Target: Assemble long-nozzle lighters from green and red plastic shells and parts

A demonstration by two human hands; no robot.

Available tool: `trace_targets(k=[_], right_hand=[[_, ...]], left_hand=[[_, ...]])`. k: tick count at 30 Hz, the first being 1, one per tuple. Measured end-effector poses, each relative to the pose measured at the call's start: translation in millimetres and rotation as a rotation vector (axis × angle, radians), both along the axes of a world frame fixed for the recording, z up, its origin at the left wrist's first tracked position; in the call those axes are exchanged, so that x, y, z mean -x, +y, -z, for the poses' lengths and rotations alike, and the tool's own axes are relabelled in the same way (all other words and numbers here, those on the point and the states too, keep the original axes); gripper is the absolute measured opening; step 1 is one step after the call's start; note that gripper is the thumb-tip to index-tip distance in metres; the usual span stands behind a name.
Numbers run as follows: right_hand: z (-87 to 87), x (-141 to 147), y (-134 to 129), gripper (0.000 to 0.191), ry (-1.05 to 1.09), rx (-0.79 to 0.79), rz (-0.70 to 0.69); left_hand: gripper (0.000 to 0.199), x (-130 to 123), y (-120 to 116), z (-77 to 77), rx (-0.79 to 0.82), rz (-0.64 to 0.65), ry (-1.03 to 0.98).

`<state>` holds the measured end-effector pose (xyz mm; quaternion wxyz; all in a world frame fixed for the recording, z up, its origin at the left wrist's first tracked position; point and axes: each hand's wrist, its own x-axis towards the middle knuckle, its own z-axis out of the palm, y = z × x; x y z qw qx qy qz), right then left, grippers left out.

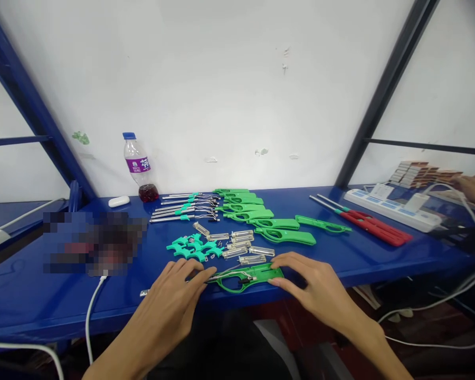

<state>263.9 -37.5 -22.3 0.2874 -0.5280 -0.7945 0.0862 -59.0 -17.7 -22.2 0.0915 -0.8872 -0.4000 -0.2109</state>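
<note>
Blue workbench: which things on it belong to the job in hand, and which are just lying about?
Likely part of the job:
green half-shell being handled
green handles behind it
wired metal tubes
teal triggers
clear plastic tanks

Probably just lying about:
drink bottle
small white case
power strip
perhaps the red-handled lighters

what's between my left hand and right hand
The head view shows a green shell with pale wires and a black part between your left hand and right hand.

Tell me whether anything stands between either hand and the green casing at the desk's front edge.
Nothing visible does. The right hand grips the green casing at its right end; the left hand covers its left end. The clear tanks lie beyond it, not between.
</note>
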Motion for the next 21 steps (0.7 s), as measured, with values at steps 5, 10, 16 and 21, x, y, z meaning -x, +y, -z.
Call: trace_targets(k=[5, 10, 16, 21], right_hand=[[1.6, -2, -2, 0.027, 0.039, -0.005, -0.002], [3.1, -2, -1, 0.030, 0.031, -0.021, -0.025], [0.6, -1, -1, 0.028, -0.002, 0.006, 0.007], [1.3, -2, 1, 0.028, -0.007, 0.002, 0.008]], left_hand=[[0.059, -2, 3, 0.8, -0.019, 0.024, -0.052], [0.068, -5, 3, -14.1, -0.034, 0.014, 0.010], [0.060, -5, 5, -33.0, -0.036, -0.008, -0.061], [0.038, 7, 20, -53.7, -0.035, -0.059, -0.253]])
